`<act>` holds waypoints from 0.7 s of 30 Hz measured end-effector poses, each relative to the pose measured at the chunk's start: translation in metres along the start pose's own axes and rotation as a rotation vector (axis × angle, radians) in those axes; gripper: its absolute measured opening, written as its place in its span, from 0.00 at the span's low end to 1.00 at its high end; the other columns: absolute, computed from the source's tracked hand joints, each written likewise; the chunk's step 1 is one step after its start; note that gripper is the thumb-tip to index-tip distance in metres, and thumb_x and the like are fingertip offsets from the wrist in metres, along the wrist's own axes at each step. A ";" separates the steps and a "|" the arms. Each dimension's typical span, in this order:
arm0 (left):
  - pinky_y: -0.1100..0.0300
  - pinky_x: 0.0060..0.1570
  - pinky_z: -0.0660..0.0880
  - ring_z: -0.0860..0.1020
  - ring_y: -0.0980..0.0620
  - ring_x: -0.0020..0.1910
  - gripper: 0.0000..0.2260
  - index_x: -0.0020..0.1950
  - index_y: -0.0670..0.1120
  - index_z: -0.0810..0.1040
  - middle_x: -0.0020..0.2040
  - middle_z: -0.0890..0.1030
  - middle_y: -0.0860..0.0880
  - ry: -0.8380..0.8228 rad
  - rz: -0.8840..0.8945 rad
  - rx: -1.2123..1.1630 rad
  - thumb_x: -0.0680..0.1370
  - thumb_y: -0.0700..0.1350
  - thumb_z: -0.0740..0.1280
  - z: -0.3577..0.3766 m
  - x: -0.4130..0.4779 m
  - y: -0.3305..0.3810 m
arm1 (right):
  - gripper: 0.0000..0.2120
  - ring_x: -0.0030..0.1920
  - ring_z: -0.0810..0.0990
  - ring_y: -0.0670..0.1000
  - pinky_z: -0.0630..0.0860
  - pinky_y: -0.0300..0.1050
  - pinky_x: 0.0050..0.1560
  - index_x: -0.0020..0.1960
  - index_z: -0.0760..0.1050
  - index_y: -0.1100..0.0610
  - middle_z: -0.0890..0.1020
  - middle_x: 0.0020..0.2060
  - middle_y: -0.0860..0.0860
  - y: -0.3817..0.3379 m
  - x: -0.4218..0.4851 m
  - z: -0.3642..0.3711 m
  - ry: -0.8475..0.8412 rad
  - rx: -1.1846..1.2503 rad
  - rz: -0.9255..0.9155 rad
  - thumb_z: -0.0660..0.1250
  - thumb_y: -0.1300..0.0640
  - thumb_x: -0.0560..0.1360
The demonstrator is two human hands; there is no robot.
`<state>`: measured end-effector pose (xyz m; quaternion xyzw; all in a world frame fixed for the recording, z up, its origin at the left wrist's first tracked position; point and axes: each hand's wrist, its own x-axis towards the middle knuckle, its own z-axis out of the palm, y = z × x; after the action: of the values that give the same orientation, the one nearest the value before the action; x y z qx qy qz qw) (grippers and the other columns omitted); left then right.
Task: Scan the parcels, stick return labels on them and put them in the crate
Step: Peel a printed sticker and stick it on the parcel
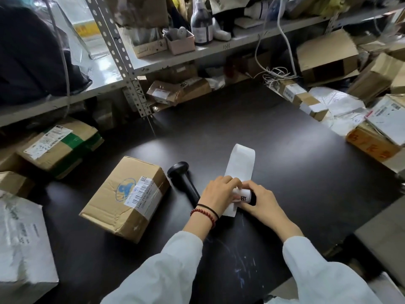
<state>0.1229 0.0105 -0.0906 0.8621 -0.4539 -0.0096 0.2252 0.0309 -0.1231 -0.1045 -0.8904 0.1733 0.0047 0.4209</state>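
Observation:
A roll of white return labels (243, 196) lies on the dark table (274, 154), its loose strip (241, 161) running away from me. My right hand (260, 202) grips the roll. My left hand (219, 194) pinches the strip next to it. A black handheld scanner (183, 177) lies just left of my left hand. Further left sits a brown cardboard parcel (125, 198) with a barcode label on top. No crate is visible.
More parcels lie at the left: a box with green tape (61, 145), a white mailer bag (22, 244). Boxes and white bags (337, 106) pile up at the right. A metal shelf (197, 51) with clutter and cables hangs over the table's far side.

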 end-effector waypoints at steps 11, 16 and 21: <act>0.65 0.30 0.64 0.76 0.51 0.32 0.15 0.37 0.50 0.77 0.34 0.77 0.54 0.038 0.035 0.132 0.57 0.41 0.81 -0.002 0.003 0.011 | 0.14 0.49 0.79 0.48 0.72 0.37 0.50 0.54 0.78 0.48 0.79 0.47 0.47 -0.002 -0.004 0.003 0.116 0.089 0.002 0.75 0.56 0.71; 0.65 0.29 0.63 0.74 0.52 0.30 0.16 0.36 0.51 0.77 0.33 0.76 0.54 0.037 0.040 0.205 0.56 0.42 0.81 -0.001 0.001 0.012 | 0.12 0.51 0.79 0.50 0.76 0.43 0.54 0.55 0.78 0.50 0.81 0.50 0.49 -0.005 0.000 0.001 0.108 0.032 -0.005 0.73 0.55 0.72; 0.65 0.31 0.66 0.75 0.52 0.32 0.15 0.38 0.52 0.77 0.35 0.77 0.55 0.035 0.024 0.223 0.57 0.45 0.79 0.003 -0.003 0.010 | 0.14 0.46 0.79 0.49 0.74 0.40 0.47 0.56 0.77 0.47 0.82 0.44 0.44 -0.001 0.000 0.004 0.086 -0.069 -0.014 0.73 0.53 0.71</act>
<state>0.1128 0.0067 -0.0899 0.8764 -0.4583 0.0589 0.1357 0.0316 -0.1188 -0.1062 -0.9050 0.1849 -0.0302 0.3820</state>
